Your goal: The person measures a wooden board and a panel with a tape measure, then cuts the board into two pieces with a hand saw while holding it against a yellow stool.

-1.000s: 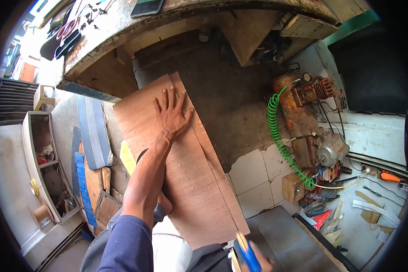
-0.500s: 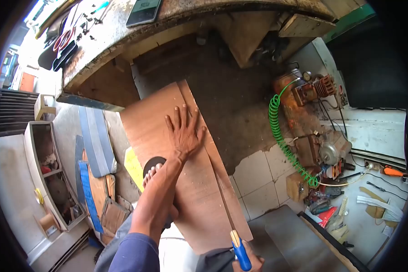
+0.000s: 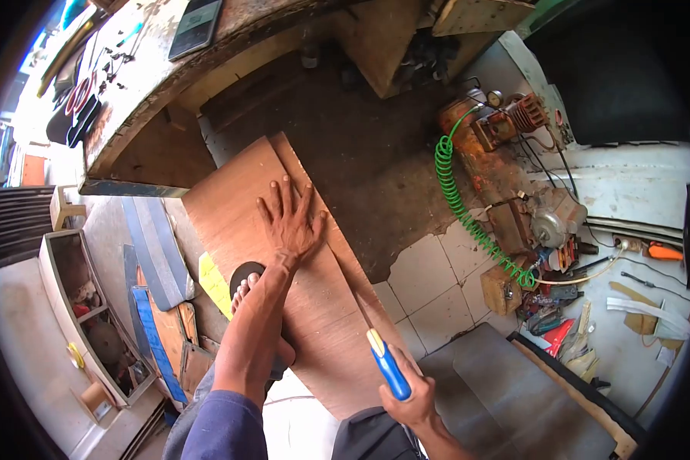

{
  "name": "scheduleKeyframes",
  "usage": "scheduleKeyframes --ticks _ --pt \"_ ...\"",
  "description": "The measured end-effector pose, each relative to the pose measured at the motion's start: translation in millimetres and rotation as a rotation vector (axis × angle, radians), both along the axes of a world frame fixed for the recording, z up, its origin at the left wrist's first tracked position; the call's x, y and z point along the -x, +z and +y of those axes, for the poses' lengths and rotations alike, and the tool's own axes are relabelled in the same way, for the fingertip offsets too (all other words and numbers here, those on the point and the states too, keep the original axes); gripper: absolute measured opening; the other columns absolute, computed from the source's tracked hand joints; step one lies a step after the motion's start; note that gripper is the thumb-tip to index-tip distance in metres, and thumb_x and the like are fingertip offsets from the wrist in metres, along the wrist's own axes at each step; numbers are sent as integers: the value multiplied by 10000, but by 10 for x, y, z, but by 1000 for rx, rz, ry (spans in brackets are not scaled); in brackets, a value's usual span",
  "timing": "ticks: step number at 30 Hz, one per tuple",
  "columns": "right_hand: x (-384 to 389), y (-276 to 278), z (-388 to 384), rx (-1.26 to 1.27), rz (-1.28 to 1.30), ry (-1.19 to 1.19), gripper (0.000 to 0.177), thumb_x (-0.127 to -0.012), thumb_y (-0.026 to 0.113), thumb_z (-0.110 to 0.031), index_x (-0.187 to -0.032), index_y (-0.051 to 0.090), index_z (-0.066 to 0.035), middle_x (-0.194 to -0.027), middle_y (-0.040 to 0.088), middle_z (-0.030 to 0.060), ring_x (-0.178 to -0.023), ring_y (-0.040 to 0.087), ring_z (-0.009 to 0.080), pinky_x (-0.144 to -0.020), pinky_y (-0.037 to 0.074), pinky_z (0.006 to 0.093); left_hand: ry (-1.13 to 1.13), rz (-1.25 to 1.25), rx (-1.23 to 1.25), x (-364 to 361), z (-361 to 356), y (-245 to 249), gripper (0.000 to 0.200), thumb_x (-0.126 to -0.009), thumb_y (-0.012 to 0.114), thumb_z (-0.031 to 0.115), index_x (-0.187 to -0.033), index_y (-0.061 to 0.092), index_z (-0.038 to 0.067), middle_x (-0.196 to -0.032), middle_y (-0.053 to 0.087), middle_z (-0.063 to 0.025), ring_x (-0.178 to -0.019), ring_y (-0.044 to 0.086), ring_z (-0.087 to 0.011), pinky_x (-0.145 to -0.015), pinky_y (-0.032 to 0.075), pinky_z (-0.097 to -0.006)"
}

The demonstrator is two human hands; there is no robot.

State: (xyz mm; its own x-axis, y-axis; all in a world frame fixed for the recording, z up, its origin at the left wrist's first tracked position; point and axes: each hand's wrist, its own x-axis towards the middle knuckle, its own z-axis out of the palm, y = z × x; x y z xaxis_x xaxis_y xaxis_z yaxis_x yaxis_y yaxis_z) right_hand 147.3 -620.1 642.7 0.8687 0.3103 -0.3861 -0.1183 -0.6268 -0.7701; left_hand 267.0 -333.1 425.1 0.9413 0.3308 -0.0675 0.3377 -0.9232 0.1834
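Observation:
A brown plywood sheet (image 3: 326, 330) lies slanting in front of me, with a long dark slit close to its right edge. My left hand (image 3: 290, 222) presses flat on the sheet's upper part, fingers spread, beside the slit. At the lower right, my right hand (image 3: 414, 395) is closed around the blue and yellow handle of a handsaw (image 3: 391, 370). The handle lines up with the slit; its blade is hard to tell apart from the dark gap. A foot in a black sandal (image 3: 247, 274) shows at the sheet's left edge.
A worn workbench (image 3: 149, 88) with a phone (image 3: 195, 29) and scissors (image 3: 80, 96) spans the top. To the right stand an orange air compressor (image 3: 475, 146) and a coiled green hose (image 3: 445, 165). A grey board (image 3: 506, 391) lies lower right; a cabinet (image 3: 92, 307) stands left.
My right hand has moved up along the sheet with the saw, showing more of hand and wrist. My left hand stays flat on the plywood. The whole view has shifted slightly.

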Motion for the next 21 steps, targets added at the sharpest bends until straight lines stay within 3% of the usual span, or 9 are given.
scheduleKeyframes --ticks 3,4,8,9,11,14,17,20,21 --pt "329 389 -415 2 -11 20 579 -720 684 -9 -1295 616 16 -1073 706 254 -842 752 310 -692 591 346 -8 -51 -9 -28 22 -67 655 -954 482 486 -1546 385 223 -1658 155 -171 -1532 83 -408 -1186 18 -658" --pt "477 761 -654 -76 50 106 613 -861 613 -98 -1406 452 133 -1203 679 254 -1135 651 284 -957 515 347 -6 -69 -15 16 17 -106 654 -953 483 481 -1545 387 221 -1658 157 -172 -1531 87 -407 -1185 20 -659" --pt "1431 861 -1719 31 140 117 603 -792 652 -92 -1362 546 71 -1103 725 202 -830 734 259 -701 573 353 -4 -53 -29 -4 -14 -6 636 -956 484 482 -1525 421 207 -1650 194 -163 -1526 113 -404 -1187 18 -660" --pt "1215 773 -1410 197 -103 115 546 -773 644 -73 -1305 611 45 -1027 741 166 -677 718 248 -615 568 355 2 -61 -25 -3 -13 -26 638 -959 479 486 -1528 413 207 -1651 190 -162 -1527 107 -404 -1189 16 -657" --pt "393 682 -600 113 116 71 617 -714 675 -22 -1323 589 28 -1080 703 252 -919 743 313 -762 581 320 -3 -83 -43 1 -5 -103 642 -956 482 487 -1531 408 212 -1651 189 -162 -1527 106 -404 -1189 17 -657" --pt "143 54 -327 106 7 52 563 -709 691 -25 -1268 637 16 -1064 719 227 -773 747 312 -703 593 353 -7 -79 -61 4 7 -92 648 -951 484 497 -1533 406 223 -1652 187 -162 -1528 106 -405 -1190 18 -656" --pt "219 137 -353 -16 69 -16 597 -696 705 -17 -1285 619 24 -1110 695 250 -1055 691 362 -905 547 413 -16 -62 -24 47 -39 -36 647 -950 486 504 -1531 412 230 -1646 199 -176 -1524 118 -414 -1189 18 -654" --pt "311 487 -415 42 11 54 608 -716 665 6 -1318 587 36 -1030 710 230 -830 752 274 -716 576 315 -41 -100 -27 27 -9 -69 629 -946 502 504 -1507 457 223 -1634 227 -193 -1515 146 -430 -1182 33 -663" --pt "400 956 -564 142 102 66 533 -761 646 -70 -1281 630 46 -996 741 178 -715 723 246 -661 576 361 -52 -107 -38 -26 41 -74 636 -949 493 509 -1513 445 220 -1637 219 -191 -1516 142 -430 -1184 29 -660"
